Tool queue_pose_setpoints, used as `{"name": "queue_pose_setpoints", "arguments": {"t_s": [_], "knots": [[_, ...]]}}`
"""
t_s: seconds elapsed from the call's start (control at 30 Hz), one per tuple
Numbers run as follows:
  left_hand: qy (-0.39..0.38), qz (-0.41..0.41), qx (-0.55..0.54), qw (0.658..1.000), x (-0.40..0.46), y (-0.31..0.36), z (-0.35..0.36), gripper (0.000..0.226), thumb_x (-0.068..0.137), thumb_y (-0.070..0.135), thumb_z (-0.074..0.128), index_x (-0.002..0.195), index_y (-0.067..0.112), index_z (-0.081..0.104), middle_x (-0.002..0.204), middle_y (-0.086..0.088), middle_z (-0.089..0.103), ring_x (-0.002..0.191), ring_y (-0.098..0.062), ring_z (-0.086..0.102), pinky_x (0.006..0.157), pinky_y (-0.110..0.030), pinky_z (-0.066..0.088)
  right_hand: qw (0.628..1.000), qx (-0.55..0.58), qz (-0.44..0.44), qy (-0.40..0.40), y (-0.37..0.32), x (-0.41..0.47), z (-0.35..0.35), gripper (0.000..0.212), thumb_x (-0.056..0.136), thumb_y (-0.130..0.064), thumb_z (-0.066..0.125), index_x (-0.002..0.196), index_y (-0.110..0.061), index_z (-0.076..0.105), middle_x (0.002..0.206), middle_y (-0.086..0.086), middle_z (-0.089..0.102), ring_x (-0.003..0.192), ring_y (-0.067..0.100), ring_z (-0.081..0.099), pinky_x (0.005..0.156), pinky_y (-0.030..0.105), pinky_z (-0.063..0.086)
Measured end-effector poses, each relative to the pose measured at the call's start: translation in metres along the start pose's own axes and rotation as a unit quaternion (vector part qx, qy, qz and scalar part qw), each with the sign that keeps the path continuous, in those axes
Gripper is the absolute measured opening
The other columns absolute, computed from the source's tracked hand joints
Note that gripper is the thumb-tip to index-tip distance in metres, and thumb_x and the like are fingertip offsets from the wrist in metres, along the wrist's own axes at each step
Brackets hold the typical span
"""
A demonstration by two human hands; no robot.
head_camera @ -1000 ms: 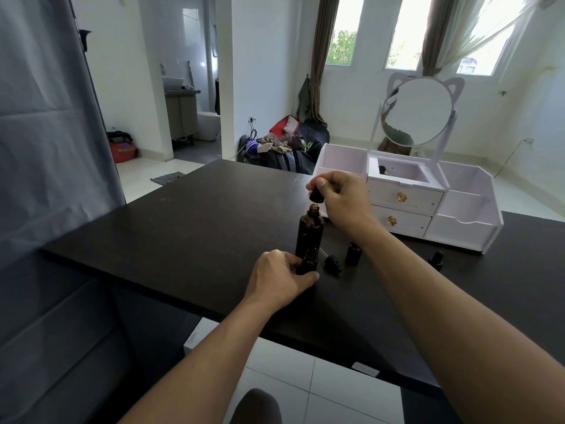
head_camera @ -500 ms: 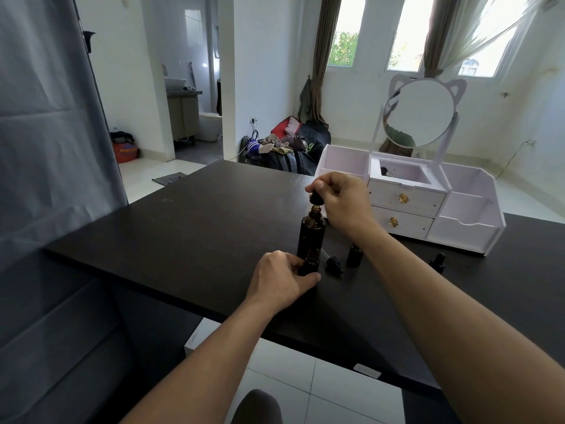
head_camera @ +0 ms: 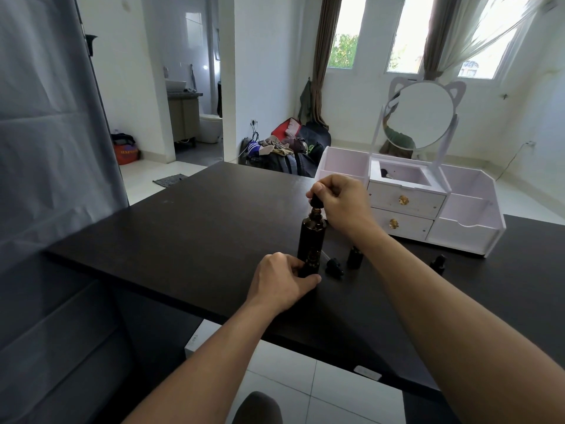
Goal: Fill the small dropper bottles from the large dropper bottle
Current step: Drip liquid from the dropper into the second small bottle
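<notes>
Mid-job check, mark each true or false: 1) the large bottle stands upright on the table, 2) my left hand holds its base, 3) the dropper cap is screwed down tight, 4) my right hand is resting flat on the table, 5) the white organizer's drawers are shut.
1) True: the large dropper bottle stands upright on the dark table.
2) True: the left hand grips its lower part.
3) False: the dropper cap sits above the bare threaded neck.
4) False: the right hand is raised, pinching the cap.
5) True: both drawers of the white organizer look shut.
</notes>
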State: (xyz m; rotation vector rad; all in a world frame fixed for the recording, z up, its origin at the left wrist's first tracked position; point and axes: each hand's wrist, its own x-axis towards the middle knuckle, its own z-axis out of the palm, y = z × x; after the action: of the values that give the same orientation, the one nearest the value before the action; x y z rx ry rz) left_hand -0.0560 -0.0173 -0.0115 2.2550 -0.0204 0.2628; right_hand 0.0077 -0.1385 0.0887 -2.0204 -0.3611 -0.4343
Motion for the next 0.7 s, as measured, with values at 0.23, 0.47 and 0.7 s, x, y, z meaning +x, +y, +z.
{"name": "queue_pose_setpoints", "arguments": {"t_s": [0.23,0.47,0.7], "knots": [[-0.003,0.007,0.009,1.000,0.001,0.000,0.000,0.034,0.078,0.046,0.075,0.102,0.022,0.074,0.078,0.011,0.064,0.073,-0.001,0.060,0.069,-0.022,0.051,0.999,0.037,0.001,0.015,-0.006,-0.001,-0.005,0.013,0.097,-0.017,0.058,0.089,-0.019,0.067,0.094,0.004,0.074,0.085,0.014,0.072,0.087,0.036,0.058],[-0.008,0.007,0.038,0.999,0.003,-0.001,0.001,0.033,0.078,0.049,0.072,0.100,0.025,0.074,0.081,0.011,0.065,0.075,-0.003,0.060,0.071,-0.022,0.050,0.996,0.037,-0.035,0.068,-0.030,0.012,-0.026,0.016,0.096,-0.022,0.059,0.091,-0.014,0.072,0.092,0.005,0.074,0.089,0.018,0.071,0.084,0.041,0.057],[-0.006,0.030,0.033,0.999,0.004,-0.002,0.002,0.031,0.078,0.047,0.073,0.095,0.022,0.076,0.076,0.009,0.068,0.071,-0.005,0.062,0.071,-0.026,0.054,0.991,0.065,-0.062,0.101,-0.051,0.015,-0.042,0.018,0.096,-0.026,0.060,0.096,-0.011,0.071,0.090,0.001,0.075,0.084,0.014,0.072,0.084,0.040,0.059]]}}
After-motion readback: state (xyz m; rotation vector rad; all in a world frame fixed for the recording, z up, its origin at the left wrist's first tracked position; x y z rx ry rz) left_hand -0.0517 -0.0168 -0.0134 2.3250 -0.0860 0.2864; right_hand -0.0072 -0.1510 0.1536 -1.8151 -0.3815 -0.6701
